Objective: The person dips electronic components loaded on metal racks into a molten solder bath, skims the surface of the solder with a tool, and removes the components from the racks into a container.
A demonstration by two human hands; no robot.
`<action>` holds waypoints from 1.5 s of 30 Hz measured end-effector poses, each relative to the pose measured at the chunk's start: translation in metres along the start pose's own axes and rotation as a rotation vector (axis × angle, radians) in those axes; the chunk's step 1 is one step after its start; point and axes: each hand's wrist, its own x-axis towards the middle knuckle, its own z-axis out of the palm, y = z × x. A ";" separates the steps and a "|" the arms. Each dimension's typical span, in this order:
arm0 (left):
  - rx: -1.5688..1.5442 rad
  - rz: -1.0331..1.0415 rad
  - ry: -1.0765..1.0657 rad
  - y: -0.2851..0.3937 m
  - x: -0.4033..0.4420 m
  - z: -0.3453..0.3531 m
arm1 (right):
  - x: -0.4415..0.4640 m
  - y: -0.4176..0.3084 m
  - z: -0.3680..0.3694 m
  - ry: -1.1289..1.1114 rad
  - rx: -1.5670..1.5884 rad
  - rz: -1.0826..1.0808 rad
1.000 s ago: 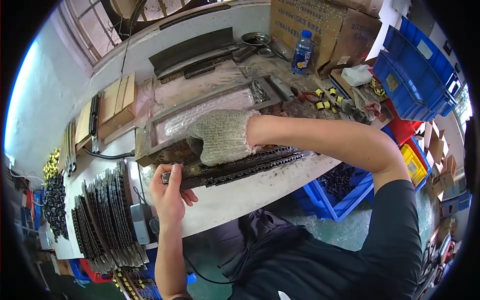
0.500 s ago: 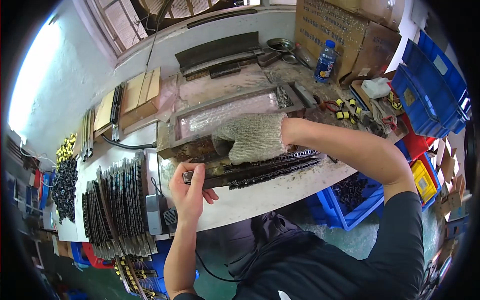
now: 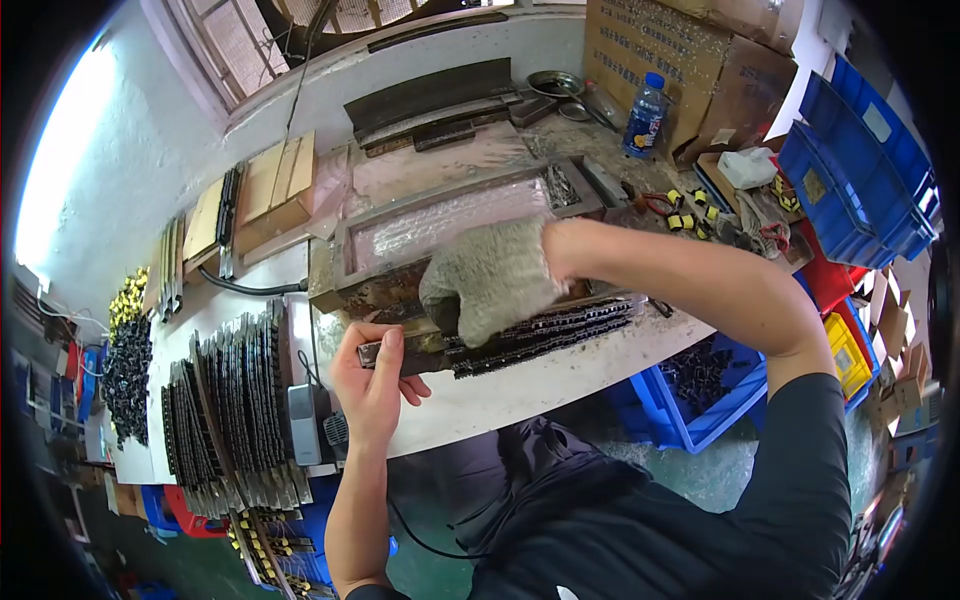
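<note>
My bare left hand [image 3: 375, 375] is closed around the near-left end of a dark flat metal bar [image 3: 425, 357], its thumb lying along the top. Over the bar's other part, my right hand [image 3: 495, 280] wears a thick grey knitted glove. Its fingers are curled downward and their tips meet the bar area; what they hold is hidden. Beside and under the glove lie rows of black toothed strips [image 3: 560, 333] along the table's front edge. Just behind stands a metal-framed trough [image 3: 340, 290] with a shiny, silvery surface [image 3: 450, 218] inside.
Many black strips [image 3: 235, 400] stand in rows at left, near a grey device [image 3: 305, 425]. Black and yellow small parts [image 3: 128, 370] are heaped farther left. A blue bottle [image 3: 645, 118], cardboard box [image 3: 690, 75] and pliers [image 3: 655, 203] sit behind right. A blue bin [image 3: 700, 430] stands below the edge.
My gloved right hand has moved slightly down and left, its fingers tilting down toward the bar. My left hand keeps its grip on the bar's end. The view has shifted a little.
</note>
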 end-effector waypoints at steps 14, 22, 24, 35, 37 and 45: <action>0.030 0.021 0.042 0.002 -0.010 -0.006 | -0.035 0.052 0.002 0.228 1.116 0.362; -0.177 -0.077 0.195 -0.011 -0.008 -0.067 | -0.210 0.147 0.057 0.551 -0.106 0.840; -0.224 -0.098 0.220 -0.011 -0.007 -0.072 | -0.224 0.151 0.078 0.443 0.073 1.001; -0.300 -0.142 0.307 0.000 -0.007 -0.074 | -0.237 0.202 0.131 0.378 -0.140 1.058; -0.293 -0.113 0.315 0.001 -0.008 -0.078 | -0.231 0.186 0.123 0.354 -0.126 1.124; -0.383 -0.107 0.331 0.002 -0.018 -0.097 | -0.226 0.157 0.109 0.455 -0.285 1.105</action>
